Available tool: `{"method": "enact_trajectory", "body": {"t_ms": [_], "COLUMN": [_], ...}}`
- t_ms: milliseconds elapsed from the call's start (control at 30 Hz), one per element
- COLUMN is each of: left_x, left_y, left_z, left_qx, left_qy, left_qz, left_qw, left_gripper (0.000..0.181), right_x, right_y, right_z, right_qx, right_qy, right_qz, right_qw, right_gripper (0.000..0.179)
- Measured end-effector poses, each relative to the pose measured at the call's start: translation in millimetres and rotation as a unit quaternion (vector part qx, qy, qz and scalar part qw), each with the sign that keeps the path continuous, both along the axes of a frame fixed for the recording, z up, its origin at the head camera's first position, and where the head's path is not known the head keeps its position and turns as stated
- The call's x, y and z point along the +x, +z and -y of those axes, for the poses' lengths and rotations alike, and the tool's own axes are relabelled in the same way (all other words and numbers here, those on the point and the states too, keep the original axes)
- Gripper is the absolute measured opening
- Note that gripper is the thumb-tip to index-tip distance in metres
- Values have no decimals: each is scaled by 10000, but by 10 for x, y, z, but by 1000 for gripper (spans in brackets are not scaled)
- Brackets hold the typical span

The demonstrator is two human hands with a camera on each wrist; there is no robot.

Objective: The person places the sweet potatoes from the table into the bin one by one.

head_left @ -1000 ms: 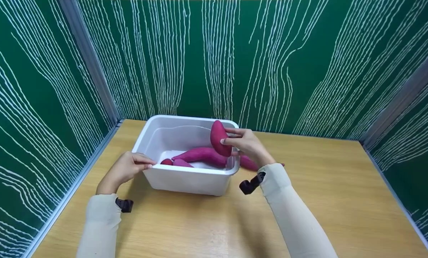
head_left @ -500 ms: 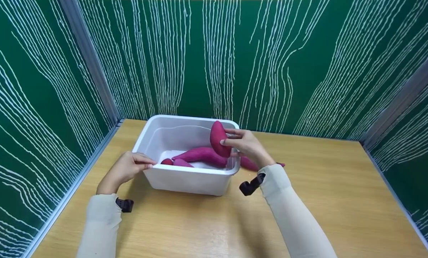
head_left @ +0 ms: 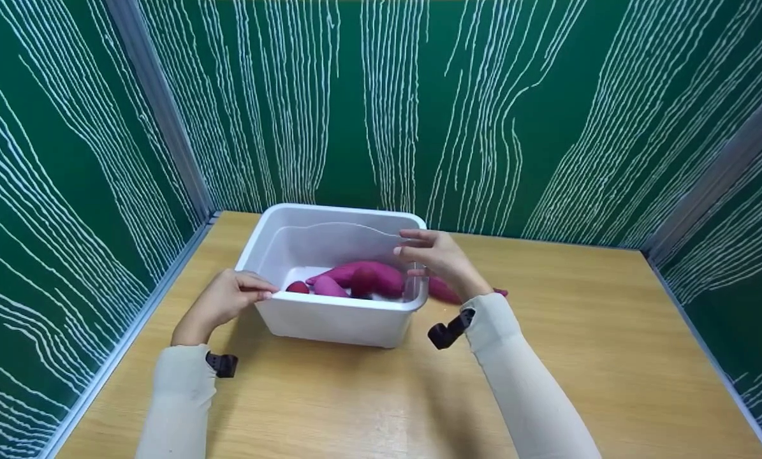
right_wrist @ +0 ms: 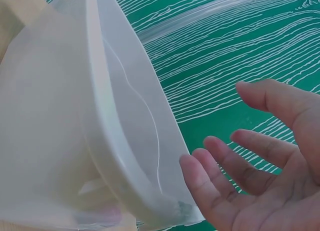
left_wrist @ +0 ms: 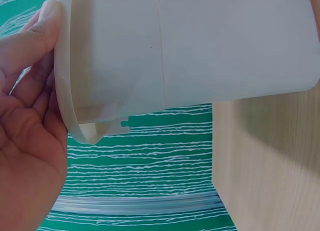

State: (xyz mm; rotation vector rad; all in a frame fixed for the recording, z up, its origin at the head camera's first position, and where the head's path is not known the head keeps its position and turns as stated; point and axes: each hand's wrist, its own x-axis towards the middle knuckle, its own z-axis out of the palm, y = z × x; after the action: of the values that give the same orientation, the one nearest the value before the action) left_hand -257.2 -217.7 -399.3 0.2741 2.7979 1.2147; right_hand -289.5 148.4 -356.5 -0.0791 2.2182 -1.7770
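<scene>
A white plastic bin (head_left: 333, 325) stands on the table with several purple-red sweet potatoes in it. My left hand (head_left: 227, 296) pinches its near left rim; in the left wrist view the thumb (left_wrist: 37, 38) lies against that rim. Over the right rim hovers my right hand (head_left: 441, 258), fingers spread and holding nothing. Below it, a dark red sweet potato (head_left: 363, 280) looks blurred inside the bin, in front of a long sweet potato (head_left: 384, 274). A pinker one (head_left: 329, 287) and a small red end (head_left: 298, 287) show at the left.
Outside the bin, another sweet potato (head_left: 444, 291) lies on the table, partly behind the right wrist. Green walls with white lines and metal posts (head_left: 164, 115) enclose the wooden table (head_left: 597, 331). Each wrist carries a small black camera (head_left: 443, 335).
My right hand has let go of the sweet potato, which has dropped into the bin. The pinker one in there has shifted slightly right. My left hand has stayed put.
</scene>
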Motion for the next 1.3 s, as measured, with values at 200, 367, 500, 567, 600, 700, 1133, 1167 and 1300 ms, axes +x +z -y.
{"method": "enact_trajectory", "body": {"t_ms": [200,367,500,567,600,700,1133,1167,1300], "left_x": [-2,1,1,1,0,1,-9,-9,-6], "left_y": [2,-9,-17,-23,-26,-34,-18,-17,-8], "left_z": [3,3,5,10,12,19,8,10,14], "left_qx": [69,104,118,125,134,113,146,152,155], "left_qy": [61,140,156,136,150,39,-27,-26,19], "left_qz": [88,206,251,237,233,6,-30,-6,90], "left_qw": [9999,9996,9995,9995,9995,9999,9999,9999,9998], "left_gripper": [18,19,19,19,19,18,18,18,19], "right_x": [5,-1,4,4,4,0,-6,-8,-26], "right_y": [-6,-26,-35,-41,-44,-56,-95,-99,-126], "right_z": [-37,-63,-78,-88,-94,-112,-230,-244,-310], "right_qx": [150,237,249,217,207,190,118,118,123], "right_qy": [-17,34,27,27,16,16,-57,-86,-167], "right_qz": [-27,-58,-88,-105,-113,-147,-296,-292,-320], "right_qw": [9999,9997,9996,9997,9997,9997,9995,9995,9993], "right_gripper": [56,57,56,55,55,55,56,57,58]}}
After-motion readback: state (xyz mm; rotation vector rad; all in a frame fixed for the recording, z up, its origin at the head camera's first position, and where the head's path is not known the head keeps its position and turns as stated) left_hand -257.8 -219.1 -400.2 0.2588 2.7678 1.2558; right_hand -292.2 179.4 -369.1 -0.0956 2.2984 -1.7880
